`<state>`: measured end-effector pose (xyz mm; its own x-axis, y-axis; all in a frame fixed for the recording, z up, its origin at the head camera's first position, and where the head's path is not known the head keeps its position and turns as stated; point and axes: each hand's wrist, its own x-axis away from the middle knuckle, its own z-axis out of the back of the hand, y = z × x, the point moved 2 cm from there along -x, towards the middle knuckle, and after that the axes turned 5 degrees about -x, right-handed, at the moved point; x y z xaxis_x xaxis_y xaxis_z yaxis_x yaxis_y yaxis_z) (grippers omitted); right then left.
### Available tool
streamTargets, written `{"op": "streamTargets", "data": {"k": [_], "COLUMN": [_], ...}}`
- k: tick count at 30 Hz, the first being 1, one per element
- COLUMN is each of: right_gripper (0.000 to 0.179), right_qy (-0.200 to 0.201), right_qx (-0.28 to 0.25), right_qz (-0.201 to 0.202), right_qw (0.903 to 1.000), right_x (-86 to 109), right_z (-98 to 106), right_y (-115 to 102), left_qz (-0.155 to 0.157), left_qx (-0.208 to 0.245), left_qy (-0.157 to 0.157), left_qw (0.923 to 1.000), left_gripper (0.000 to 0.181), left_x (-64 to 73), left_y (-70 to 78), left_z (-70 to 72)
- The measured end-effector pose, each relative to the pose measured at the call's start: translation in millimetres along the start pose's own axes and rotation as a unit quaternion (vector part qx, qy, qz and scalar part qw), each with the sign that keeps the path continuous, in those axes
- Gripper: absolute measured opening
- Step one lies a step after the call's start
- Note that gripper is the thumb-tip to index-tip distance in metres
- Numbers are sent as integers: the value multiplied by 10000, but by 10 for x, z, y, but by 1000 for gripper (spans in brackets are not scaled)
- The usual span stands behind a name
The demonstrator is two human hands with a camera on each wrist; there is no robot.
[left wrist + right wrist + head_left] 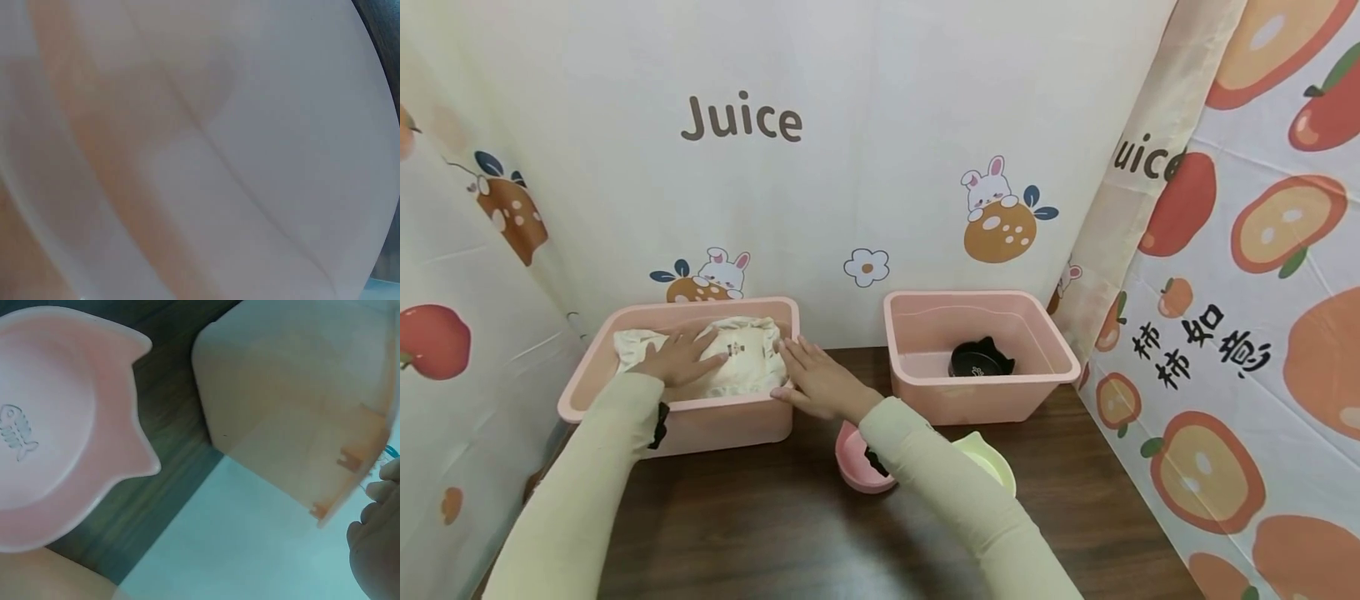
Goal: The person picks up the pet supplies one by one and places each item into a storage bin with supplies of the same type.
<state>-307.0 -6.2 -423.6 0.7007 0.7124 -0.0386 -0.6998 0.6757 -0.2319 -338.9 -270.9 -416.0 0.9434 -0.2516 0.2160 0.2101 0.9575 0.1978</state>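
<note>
A cream frilled cloth (748,354) with a small print lies in the left pink bin (730,432). My left hand (679,357) rests on it, fingers spread and fairly straight. At the bin's right end, my right hand (822,385) touches the rim with extended fingers; its thumb is by the front corner. In the right wrist view, the fingers of that hand (380,540) show beside the rim of the bin (281,387). The bin wall (281,137) fills the left wrist view, and the left fingers cannot be made out there.
A pink cat-eared bowl (854,458) stands on the dark wooden table (737,517), partly under my right forearm. The green bowl (992,458) is partly covered by the same sleeve. Another pink bin (985,404) at the right holds a black cat-eared bowl (979,358). Printed curtains (865,150) surround the table.
</note>
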Motion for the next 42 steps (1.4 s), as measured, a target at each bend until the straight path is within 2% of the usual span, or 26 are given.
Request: {"op": "streamTargets", "data": {"k": [5,10,14,18,23,29,36,42], "right_gripper": [75,77,77,77,76,73,70,71], "right_qy": [52,12,71,193,282,579,776,893], "right_qx": [65,96,-76,-182,-203,-330,-642,-815], "right_qz": [44,10,8,-52,-229,-153,-463,-654], "right_qw": [10000,10000,9999,9996,9991,9977,9938,9905], "right_x": [81,249,430,639,929,1293,1787,2144], "right_z": [129,238,333,421,530,629,571,477], "right_y": [13,104,195,296,429,605,790,818], "left_qz": [-52,-206,-525,-970,-1268,-1505,-2082,-2218], "left_qx": [-50,-189,-234,-233,-99,-91,-401,-597], "left_qy": [-15,38,155,370,395,420,578,510], "left_qw": [10000,9996,9982,9943,9911,9877,9756,9719], "left_gripper": [83,80,78,78,77,75,77,77], "left_x": [28,28,-3,-59,-108,-157,-267,-378], "left_y": [79,185,289,419,652,954,1352,1694], "left_z": [62,133,186,222,273,297,282,228]}}
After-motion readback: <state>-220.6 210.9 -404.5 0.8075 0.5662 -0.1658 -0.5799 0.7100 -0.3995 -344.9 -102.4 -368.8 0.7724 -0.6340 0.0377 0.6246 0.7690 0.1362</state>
